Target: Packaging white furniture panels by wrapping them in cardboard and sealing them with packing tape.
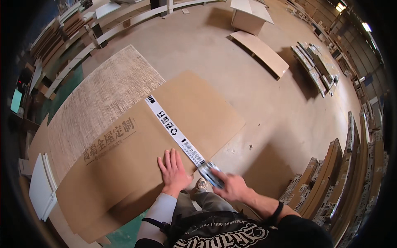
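Note:
A large flat brown cardboard package (136, 161) lies in front of me with a strip of white printed tape (173, 132) running along its middle seam. My left hand (173, 171) presses flat on the cardboard just left of the tape's near end, fingers spread. My right hand (231, 186) grips a roll of tape (211, 172) at the near end of the strip, at the package's front edge.
A pale woven-textured panel (103, 99) lies under the package to the left. White boards (41, 186) sit at the far left. Packed flat boxes (339, 173) lean in rows at the right. A board (260, 51) and a white cabinet (250, 16) stand on the concrete floor beyond.

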A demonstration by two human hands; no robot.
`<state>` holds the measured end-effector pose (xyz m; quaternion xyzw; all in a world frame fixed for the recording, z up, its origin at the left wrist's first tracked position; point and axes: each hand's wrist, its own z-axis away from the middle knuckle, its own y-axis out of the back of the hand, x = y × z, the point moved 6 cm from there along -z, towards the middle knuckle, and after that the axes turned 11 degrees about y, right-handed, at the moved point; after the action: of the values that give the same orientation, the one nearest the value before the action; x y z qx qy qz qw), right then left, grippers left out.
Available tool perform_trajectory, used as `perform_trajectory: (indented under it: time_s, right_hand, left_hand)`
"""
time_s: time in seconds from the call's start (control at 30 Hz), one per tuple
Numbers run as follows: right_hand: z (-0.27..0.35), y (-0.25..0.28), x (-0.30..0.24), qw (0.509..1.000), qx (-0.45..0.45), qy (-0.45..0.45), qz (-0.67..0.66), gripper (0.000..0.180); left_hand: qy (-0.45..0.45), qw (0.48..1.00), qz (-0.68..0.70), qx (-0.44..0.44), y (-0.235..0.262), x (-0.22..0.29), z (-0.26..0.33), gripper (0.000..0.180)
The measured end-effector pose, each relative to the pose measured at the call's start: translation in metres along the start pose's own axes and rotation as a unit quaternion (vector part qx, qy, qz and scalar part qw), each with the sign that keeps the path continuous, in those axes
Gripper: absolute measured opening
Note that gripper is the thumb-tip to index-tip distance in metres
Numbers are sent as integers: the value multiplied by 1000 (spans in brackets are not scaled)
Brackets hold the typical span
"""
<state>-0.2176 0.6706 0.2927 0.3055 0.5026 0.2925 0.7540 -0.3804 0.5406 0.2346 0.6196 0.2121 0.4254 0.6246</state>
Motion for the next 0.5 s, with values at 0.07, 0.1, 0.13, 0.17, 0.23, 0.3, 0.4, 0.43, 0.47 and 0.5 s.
perform_trajectory:
  time_s: [0.07, 0.1, 0.13, 0.17, 0.23, 0.3, 0.4, 0.43, 0.47, 0.5]
  right_hand:
    - [49, -31, 35, 1000, 2, 10, -10, 72]
    - [61, -47, 50, 999, 19, 2, -27, 73]
    - [53, -62, 69, 999, 24, 0, -33, 73]
    - [40, -71, 70, 999, 29, -10, -32, 72]
    - [12, -84, 72, 998, 45, -22, -33, 66]
    - [-9, -109, 104, 998, 43, -7, -46, 62]
    - [-25, -104, 85, 987, 80, 87, -112, 50]
    - [-33, -91, 76, 988, 61, 16, -142, 47]
    - [-43, -84, 73, 984, 40, -49, -167, 45]
    - [-46, -89, 92, 981, 2, -70, -182, 55]
  left_hand:
    - [9, 1000, -17, -18, 6, 4, -1, 111]
    - [3, 1000, -23, -20, 3, 10, -4, 111]
    - [-5, 1000, -24, 13, 4, 16, -5, 105]
    - [-15, 999, -25, 41, 7, 18, -2, 100]
    - [-103, 994, 36, -29, -1, 41, 12, 90]
    - [-260, 945, 189, -65, -11, 89, 30, 69]
    - [-220, 926, 277, -128, -67, 105, 19, 58]
    - [-119, 929, 283, -208, -96, 87, -1, 59]
    - [-12, 836, 483, -261, -113, 66, -14, 63]
    - [-23, 855, 437, -277, -113, 77, -14, 64]
